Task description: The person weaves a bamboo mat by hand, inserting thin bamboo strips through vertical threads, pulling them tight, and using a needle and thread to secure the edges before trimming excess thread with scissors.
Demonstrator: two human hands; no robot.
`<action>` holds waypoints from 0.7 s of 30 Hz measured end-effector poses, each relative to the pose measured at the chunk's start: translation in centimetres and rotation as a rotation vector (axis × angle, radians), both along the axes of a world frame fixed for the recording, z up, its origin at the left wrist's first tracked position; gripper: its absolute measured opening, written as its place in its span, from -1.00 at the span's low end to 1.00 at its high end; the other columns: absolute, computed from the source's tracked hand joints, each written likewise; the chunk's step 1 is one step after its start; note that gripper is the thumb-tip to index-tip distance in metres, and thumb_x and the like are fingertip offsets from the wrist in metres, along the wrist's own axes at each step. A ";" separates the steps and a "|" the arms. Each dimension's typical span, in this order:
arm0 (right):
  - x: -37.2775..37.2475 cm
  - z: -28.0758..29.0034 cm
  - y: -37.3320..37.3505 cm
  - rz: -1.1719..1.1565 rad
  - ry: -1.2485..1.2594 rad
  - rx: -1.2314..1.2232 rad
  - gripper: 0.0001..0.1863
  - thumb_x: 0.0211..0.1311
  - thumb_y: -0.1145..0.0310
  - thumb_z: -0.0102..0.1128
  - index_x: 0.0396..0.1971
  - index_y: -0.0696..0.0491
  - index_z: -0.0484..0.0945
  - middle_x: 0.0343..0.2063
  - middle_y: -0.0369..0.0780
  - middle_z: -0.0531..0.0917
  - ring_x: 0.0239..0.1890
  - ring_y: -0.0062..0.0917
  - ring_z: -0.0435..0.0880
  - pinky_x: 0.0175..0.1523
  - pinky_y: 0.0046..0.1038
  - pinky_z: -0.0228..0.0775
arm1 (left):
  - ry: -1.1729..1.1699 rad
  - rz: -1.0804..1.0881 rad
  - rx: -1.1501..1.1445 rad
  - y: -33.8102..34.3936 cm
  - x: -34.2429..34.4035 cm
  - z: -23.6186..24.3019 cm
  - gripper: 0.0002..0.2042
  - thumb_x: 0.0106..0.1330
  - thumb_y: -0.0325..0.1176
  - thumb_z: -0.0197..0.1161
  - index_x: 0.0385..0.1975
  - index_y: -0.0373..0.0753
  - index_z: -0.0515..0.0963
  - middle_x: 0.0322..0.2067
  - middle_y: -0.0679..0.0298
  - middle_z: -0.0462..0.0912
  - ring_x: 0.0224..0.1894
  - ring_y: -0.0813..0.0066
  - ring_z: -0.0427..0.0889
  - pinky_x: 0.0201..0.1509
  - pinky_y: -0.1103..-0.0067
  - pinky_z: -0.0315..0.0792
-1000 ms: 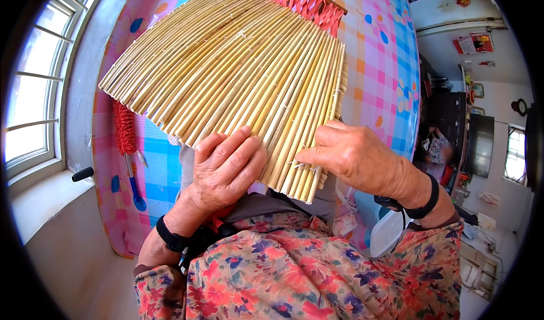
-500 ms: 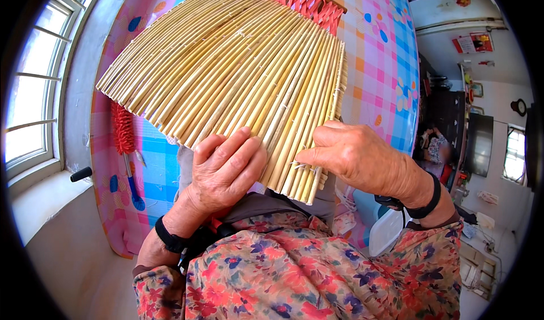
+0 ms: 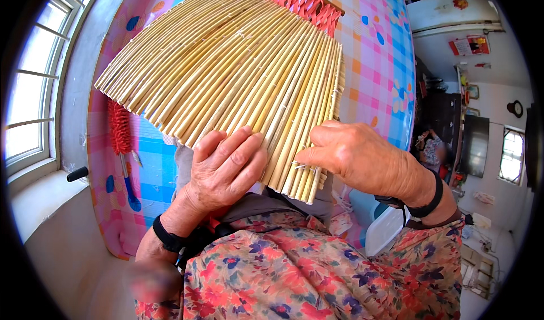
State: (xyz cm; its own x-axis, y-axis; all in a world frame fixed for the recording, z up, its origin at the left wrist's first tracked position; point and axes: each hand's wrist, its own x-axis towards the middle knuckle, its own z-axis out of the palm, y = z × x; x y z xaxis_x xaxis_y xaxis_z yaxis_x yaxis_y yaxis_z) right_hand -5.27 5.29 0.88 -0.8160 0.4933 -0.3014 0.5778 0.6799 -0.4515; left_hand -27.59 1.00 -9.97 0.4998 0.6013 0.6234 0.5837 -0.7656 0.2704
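Fingers (image 3: pixel 238 150) of the left hand (image 3: pixel 224 170) lie spread and flat against the near edge of a fan-shaped mat of pale straw stalks (image 3: pixel 226 76), pressing on it from this side. Fingertips of the right hand (image 3: pixel 354 158) are drawn together in a pinch at the mat's near right edge, where a thin strand sticks out among the stalk ends; whether they grip the strand or a stalk cannot be told.

That mat is held up in front of the person, between the two hands and above the lap, widening to the far left and narrowing to the near right. Rows of thin thread cross its stalks. At its far edge sits a red woven band (image 3: pixel 306 2).

Each wrist carries a black band, and flowered sleeves (image 3: pixel 317 269) fill the near part of the view. Behind the mat hangs a pink and blue checked cloth (image 3: pixel 379 65). A red tasselled brush with a blue handle (image 3: pixel 120 136) lies against that cloth on the left. A window (image 3: pixel 28 93) stands on the far left, and a white container (image 3: pixel 385 232) shows near the right wrist.
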 end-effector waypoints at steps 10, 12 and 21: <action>0.1 -0.5 -0.1 -0.031 0.024 -0.050 -0.85 -0.07 0.49 0.04 -0.42 0.08 0.51 -0.51 -0.20 0.47 -0.29 -0.34 0.53 -0.23 -0.40 0.45 | 0.013 -0.016 0.000 -0.1 -0.3 -0.1 -0.83 0.03 -0.39 0.18 -0.34 -0.17 0.52 -0.23 0.29 0.58 -0.09 0.42 0.56 -0.05 0.45 0.30; 0.2 -0.6 -0.1 -0.030 0.039 -0.047 -0.84 -0.07 0.50 0.03 -0.41 0.07 0.52 -0.51 -0.21 0.46 -0.30 -0.34 0.53 -0.23 -0.41 0.44 | 0.011 -0.018 -0.003 0.0 -0.3 -0.2 -0.83 0.03 -0.39 0.18 -0.34 -0.17 0.52 -0.23 0.29 0.58 -0.09 0.42 0.55 -0.05 0.45 0.29; 0.8 -1.4 0.5 -0.041 0.092 -0.046 -0.83 -0.06 0.49 0.04 -0.40 0.06 0.53 -0.53 -0.22 0.47 -0.34 -0.36 0.54 -0.24 -0.44 0.45 | 0.019 -0.015 -0.011 0.4 0.1 -0.5 -0.84 0.04 -0.38 0.19 -0.35 -0.16 0.53 -0.22 0.30 0.58 -0.07 0.43 0.54 -0.03 0.45 0.30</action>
State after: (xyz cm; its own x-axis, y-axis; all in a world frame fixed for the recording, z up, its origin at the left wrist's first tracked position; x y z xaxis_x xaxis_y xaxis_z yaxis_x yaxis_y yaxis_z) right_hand -4.47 5.78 -0.53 -0.8206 0.5141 -0.2495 0.5595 0.6338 -0.5342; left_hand -27.50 1.37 -10.50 0.5205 0.6003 0.6073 0.5773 -0.7714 0.2677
